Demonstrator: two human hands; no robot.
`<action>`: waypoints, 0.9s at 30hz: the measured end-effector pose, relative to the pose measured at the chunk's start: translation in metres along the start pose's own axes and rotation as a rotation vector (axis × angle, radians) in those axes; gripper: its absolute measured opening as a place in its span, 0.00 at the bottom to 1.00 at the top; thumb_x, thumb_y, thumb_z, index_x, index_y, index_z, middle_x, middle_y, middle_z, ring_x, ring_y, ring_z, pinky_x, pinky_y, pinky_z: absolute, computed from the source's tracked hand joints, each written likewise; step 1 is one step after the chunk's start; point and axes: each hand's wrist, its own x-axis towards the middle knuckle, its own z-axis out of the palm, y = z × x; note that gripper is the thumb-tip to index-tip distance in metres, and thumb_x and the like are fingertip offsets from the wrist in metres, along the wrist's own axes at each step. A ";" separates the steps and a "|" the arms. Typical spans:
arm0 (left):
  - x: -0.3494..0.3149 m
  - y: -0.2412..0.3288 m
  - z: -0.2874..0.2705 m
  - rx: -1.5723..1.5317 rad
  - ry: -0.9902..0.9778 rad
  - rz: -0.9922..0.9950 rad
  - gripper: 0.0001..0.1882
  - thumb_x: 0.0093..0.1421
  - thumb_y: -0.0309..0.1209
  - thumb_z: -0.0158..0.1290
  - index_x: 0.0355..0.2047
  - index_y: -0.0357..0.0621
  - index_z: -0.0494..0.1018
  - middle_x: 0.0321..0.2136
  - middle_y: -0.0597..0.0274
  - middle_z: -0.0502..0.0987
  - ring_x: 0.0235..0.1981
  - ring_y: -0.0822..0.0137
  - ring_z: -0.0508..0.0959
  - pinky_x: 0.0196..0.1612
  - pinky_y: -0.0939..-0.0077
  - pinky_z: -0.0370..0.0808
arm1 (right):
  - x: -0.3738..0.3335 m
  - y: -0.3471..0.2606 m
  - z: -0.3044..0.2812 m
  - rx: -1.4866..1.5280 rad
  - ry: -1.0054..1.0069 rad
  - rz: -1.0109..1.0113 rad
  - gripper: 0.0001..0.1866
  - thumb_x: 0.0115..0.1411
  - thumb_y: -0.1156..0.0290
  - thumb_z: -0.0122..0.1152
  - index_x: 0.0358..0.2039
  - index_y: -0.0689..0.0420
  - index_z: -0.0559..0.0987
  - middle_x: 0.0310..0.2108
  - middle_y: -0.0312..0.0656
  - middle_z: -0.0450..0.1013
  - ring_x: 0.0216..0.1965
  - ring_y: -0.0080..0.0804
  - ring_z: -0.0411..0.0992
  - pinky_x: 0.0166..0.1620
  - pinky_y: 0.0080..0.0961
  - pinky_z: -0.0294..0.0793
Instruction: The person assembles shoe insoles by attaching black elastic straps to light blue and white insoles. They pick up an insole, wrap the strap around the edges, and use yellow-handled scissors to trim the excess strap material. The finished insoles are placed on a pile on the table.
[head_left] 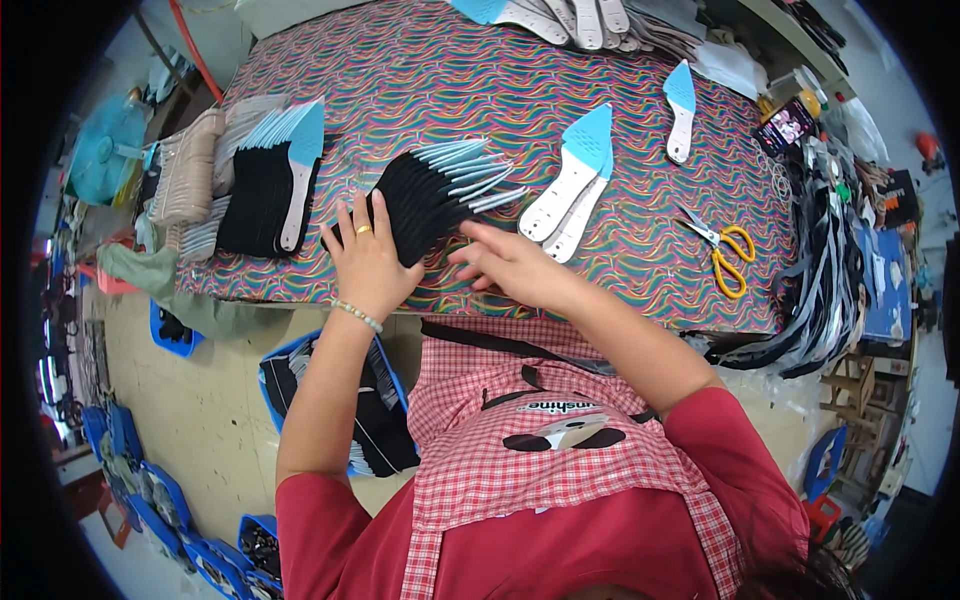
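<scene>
A fanned bundle of black sock-like cloth pieces (425, 200) with pale blue tips lies on the patterned table in front of me. My left hand (365, 250), a ring on one finger, lies against the bundle's left side with its fingers spread. My right hand (510, 265) is beside the bundle's lower right edge, fingers apart and slightly bent, holding nothing I can see. To the right lie white-and-blue flat foot-shaped boards (565, 185), overlapping. At the left stands a neat row of similar black pieces (255, 200), with a white-and-blue board showing at its right end.
Yellow-handled scissors (735, 260) lie to the right, below a single board (680, 115). More boards (590, 20) are piled at the far edge. Dark and grey strips (830, 260) hang over the right edge. A blue bin (270, 385) of black pieces stands on the floor at left.
</scene>
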 end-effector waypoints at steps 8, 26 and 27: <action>0.044 -0.044 -0.032 -0.364 -0.232 0.006 0.53 0.47 0.45 0.62 0.66 0.41 0.45 0.58 0.38 0.59 0.60 0.47 0.62 0.59 0.57 0.59 | -0.095 -0.004 -0.033 -0.335 0.212 -0.160 0.24 0.66 0.67 0.49 0.61 0.55 0.63 0.45 0.44 0.74 0.43 0.27 0.73 0.45 0.23 0.72; 0.086 -0.180 -0.066 -0.690 -0.375 -0.291 0.33 0.59 0.48 0.54 0.56 0.35 0.66 0.36 0.67 0.76 0.30 0.81 0.75 0.30 0.88 0.72 | -0.168 0.039 -0.020 -0.579 0.256 -0.076 0.14 0.62 0.69 0.54 0.46 0.61 0.76 0.42 0.47 0.75 0.43 0.42 0.74 0.47 0.30 0.71; 0.087 -0.195 -0.060 -0.728 -0.449 -0.283 0.37 0.59 0.49 0.54 0.60 0.36 0.61 0.38 0.65 0.76 0.35 0.81 0.75 0.33 0.86 0.73 | -0.158 0.041 -0.011 -0.602 0.184 -0.084 0.14 0.61 0.68 0.54 0.45 0.61 0.76 0.42 0.48 0.75 0.43 0.44 0.73 0.47 0.31 0.71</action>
